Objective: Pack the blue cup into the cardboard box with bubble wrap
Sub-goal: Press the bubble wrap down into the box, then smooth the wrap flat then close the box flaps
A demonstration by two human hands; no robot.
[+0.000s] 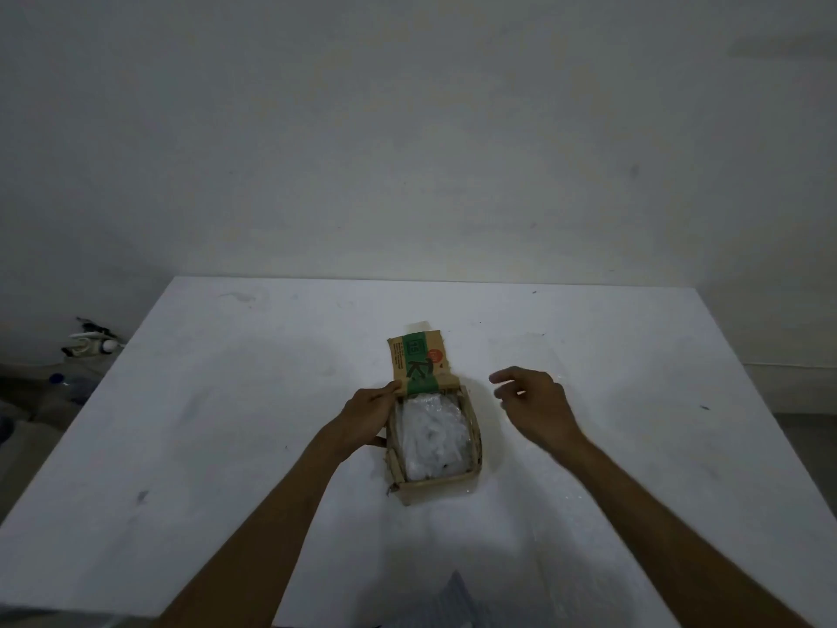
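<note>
A small cardboard box (441, 486) stands at the middle of the white table. Its far flap (419, 361), printed with a green band, stands up and open. Crumpled clear bubble wrap (432, 435) fills the inside; the blue cup is hidden, no blue shows. My left hand (369, 417) grips the box's left wall, with the fingers curled at the base of the flap. My right hand (532, 403) hovers just right of the box, fingers loosely spread, holding nothing and apart from the box.
The white table (226, 446) ends at a far edge against a plain wall. On the floor to the left lie a power strip with plugs (93, 344) and a plastic bottle (68, 385). A grey cloth-like shape (453, 600) shows at the near table edge.
</note>
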